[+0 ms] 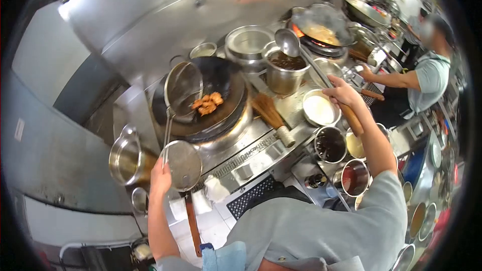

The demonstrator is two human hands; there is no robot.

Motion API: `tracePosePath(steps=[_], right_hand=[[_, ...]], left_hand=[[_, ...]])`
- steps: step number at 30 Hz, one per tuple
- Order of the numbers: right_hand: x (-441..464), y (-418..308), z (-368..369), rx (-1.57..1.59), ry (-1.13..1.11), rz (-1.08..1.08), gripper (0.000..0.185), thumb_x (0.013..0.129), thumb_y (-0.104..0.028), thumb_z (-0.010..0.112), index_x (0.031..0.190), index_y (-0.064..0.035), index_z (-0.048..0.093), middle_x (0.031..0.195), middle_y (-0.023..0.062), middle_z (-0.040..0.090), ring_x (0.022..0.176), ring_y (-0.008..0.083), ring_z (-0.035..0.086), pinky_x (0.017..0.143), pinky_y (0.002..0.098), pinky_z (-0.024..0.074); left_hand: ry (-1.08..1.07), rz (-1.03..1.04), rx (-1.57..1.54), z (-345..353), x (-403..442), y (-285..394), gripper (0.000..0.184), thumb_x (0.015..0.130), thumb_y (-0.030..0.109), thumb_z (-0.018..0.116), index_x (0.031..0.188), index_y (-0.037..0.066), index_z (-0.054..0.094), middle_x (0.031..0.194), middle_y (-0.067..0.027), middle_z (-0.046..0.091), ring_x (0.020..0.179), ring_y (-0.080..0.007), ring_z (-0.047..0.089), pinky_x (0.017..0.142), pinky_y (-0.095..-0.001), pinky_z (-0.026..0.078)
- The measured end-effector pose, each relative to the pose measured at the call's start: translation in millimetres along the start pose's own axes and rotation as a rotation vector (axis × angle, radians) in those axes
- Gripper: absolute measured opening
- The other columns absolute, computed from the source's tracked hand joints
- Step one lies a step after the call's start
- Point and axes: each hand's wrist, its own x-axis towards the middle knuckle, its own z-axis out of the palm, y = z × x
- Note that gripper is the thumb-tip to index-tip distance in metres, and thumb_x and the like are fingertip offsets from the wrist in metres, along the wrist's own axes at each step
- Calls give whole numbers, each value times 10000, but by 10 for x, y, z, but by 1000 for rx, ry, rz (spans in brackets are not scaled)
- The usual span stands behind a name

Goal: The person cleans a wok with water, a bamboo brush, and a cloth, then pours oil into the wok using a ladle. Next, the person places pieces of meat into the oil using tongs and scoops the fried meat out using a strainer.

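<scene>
The left hand [160, 177] curls its fingers round the strainer [183, 84] (tips hard to make out), tilted over the left wok [228, 86], presumably so anything falling lands among the browned pieces [208, 104] inside. The right hand [343, 93] grips the ladle [287, 43] above the far pot [285, 81], likely for drips.

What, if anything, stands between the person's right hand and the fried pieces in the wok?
In this view, a bowl of white contents near the right hand, plus a pot of dark liquid and a straw brush beside the wok, lie between it and the fried pieces. The hand could probably pass over them.
</scene>
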Motion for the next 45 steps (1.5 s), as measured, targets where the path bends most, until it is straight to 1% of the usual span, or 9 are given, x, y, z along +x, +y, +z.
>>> tracePosePath(steps=[5,8,9,12,16,21,34,36,45], right_hand=[[370,82,-194,-329,77,68,143,842,-100,602,911,9,539,557,33,476,409,119,460,369,272,392],[730,201,-257,-209,-63,72,149,861,-122,607,796,-17,523,557,20,484,417,102,459,378,269,403],[678,118,-220,366,-171,243,168,893,-117,570,791,-11,490,581,9,476,427,82,455,384,226,417],[735,119,-213,1315,-315,378,125,914,-39,503,842,-4,407,637,6,442,460,56,446,368,171,392],[717,127,-219,1704,-385,418,166,921,-19,461,844,30,322,655,7,394,451,43,427,359,150,438],[575,-71,-218,1757,-258,439,444,935,-62,451,1209,200,219,647,13,415,385,73,407,329,173,402],[171,-730,-46,1665,-401,428,324,960,-68,426,1141,154,272,661,1,395,411,53,390,332,185,361],[139,-769,53,1726,-485,450,407,979,-103,402,1222,168,221,699,23,398,425,68,397,341,198,362],[-13,-807,996,1817,-825,607,526,1006,-158,335,1321,203,119,818,75,372,516,131,464,389,251,423]], left_hand=[[84,-16,76,-54,-79,234,184,919,83,442,1048,-14,531,980,-283,608,919,-481,566,779,-495,443],[187,90,82,2,-76,121,186,931,98,438,1052,-7,532,910,-242,620,804,-428,599,710,-475,455],[226,140,86,28,-71,33,186,936,106,438,1054,-3,532,873,-222,625,749,-400,616,674,-461,463],[84,-70,-237,28,-83,44,196,954,129,430,1087,22,526,737,-93,565,546,-197,544,491,-346,428],[-53,-262,-673,-11,-209,242,198,964,129,408,1115,42,504,679,6,449,468,-45,376,382,-223,296],[-90,-318,-915,-15,-252,322,144,956,134,429,1042,50,507,622,22,415,391,-48,320,327,-224,254],[-257,-371,-1199,17,-150,312,140,924,141,543,826,43,519,599,10,444,400,-65,358,333,-237,241],[-307,-316,-1200,7,-154,248,153,925,147,545,813,58,492,598,11,442,407,-66,361,335,-243,245],[-164,-292,-911,-55,-344,130,99,950,132,482,906,72,416,647,17,442,463,-69,372,380,-247,278]])
